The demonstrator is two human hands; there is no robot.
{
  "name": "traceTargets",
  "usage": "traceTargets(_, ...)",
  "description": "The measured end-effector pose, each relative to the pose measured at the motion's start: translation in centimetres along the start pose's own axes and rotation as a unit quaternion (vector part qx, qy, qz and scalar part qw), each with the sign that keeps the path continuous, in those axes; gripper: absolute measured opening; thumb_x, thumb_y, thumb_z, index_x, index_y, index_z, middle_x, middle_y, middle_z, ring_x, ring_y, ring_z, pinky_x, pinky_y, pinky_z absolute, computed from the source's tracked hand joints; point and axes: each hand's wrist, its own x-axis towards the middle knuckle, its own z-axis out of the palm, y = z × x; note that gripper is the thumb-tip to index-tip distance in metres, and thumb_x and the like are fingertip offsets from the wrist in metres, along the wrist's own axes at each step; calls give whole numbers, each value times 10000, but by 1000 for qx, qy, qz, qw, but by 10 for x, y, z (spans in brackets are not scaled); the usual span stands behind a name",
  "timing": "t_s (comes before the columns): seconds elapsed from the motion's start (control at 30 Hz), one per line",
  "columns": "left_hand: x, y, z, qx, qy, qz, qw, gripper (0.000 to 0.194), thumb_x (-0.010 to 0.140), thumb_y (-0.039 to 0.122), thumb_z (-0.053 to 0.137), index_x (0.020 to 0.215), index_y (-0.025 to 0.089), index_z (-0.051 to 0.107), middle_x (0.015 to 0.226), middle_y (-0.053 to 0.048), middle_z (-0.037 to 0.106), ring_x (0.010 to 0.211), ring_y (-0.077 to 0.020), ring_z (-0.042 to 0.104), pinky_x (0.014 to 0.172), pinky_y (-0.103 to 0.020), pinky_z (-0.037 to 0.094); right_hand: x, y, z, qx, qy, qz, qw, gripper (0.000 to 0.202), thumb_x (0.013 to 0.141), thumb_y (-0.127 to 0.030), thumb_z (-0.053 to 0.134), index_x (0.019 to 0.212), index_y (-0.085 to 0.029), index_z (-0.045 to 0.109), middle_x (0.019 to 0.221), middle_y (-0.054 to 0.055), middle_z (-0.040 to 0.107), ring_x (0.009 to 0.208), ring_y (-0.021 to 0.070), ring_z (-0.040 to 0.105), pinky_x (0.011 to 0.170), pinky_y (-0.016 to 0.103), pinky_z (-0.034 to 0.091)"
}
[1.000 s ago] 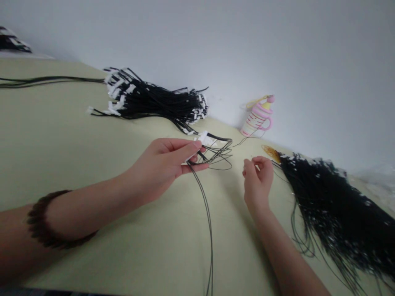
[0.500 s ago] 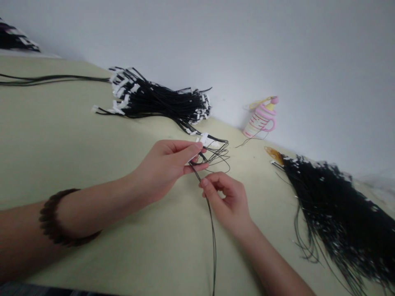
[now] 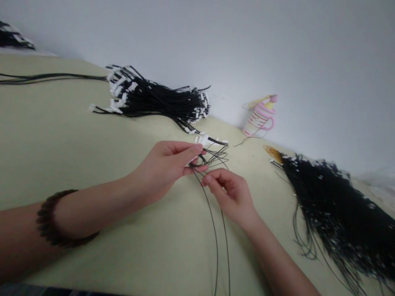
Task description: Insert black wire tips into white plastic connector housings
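My left hand pinches a white connector piece and the thin black wires at it. Fine black wire loops spread to the right of its fingertips. Just below and right, my right hand has thumb and forefinger closed on one thin black wire, which runs on down past the palm. A second black wire hangs separately from the left hand toward the table's front edge. White connectors lie right behind the left fingertips, beside a short black cable.
A bundle of black cables with white connectors lies at the back. Against the wall leans a pink and white bottle-shaped item. A large heap of black wires covers the right side of the pale table.
The two hanging wires, close together before, are now spread apart. My right hand has shifted slightly up and right with one of them. My left hand has barely moved.
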Motion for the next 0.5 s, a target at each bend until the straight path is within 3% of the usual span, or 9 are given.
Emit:
traceTargets(0.1, 0, 0, 0, -11, 0, 3, 1000, 127, 762, 225, 702, 690, 122, 716, 699, -20, 625, 689, -115, 590, 784, -306, 571, 1, -2, -16, 140, -69, 53, 986, 223, 801, -256, 637, 1017, -226, 591, 598, -42, 587, 497, 105, 451, 465, 220, 307)
traceTargets(0.17, 1, 0, 0, -27, 5, -7, 1000, 135, 771, 213, 698, 683, 111, 712, 725, -35, 636, 717, -124, 596, 797, -313, 576, 2, -3, -31, 230, -97, 59, 967, 168, 776, -279, 628, 939, -248, 603, 517, -71, 511, 421, 93, 371, 456, 225, 294)
traceTargets(0.2, 1, 0, 0, -36, 13, -15, 999, 135, 773, 204, 696, 683, 104, 711, 735, -43, 640, 724, -130, 600, 801, -322, 581, 2, -2, -40, 262, -79, 49, 961, 82, 769, -303, 612, 832, -251, 600, 490, -78, 469, 392, 84, 320, 460, 233, 302)
traceTargets(0.27, 1, 0, 0, -48, 30, -30, 998, 123, 771, 181, 697, 687, 92, 710, 742, -52, 639, 712, -131, 597, 807, -348, 591, 4, -1, -59, 294, 23, 15, 955, 111, 762, -332, 572, 686, -252, 557, 495, -75, 435, 379, 77, 250, 486, 254, 337)
traceTargets(0.37, 2, -1, -1, -49, 37, -30, 998, 119, 772, 176, 701, 688, 92, 710, 742, -49, 625, 699, -121, 579, 819, -368, 598, 9, 5, -87, 319, 197, -36, 926, 83, 790, -309, 548, 791, -285, 628, 614, -48, 511, 424, 85, 288, 541, 262, 383)
traceTargets(0.5, 3, -3, -3, -41, 25, -16, 999, 120, 775, 196, 701, 691, 111, 713, 746, -41, 615, 752, -139, 595, 850, -361, 590, 18, 16, -120, 344, 307, -71, 885, 81, 835, -291, 628, 769, -255, 658, 619, -59, 496, 450, 58, 350, 510, 194, 398)
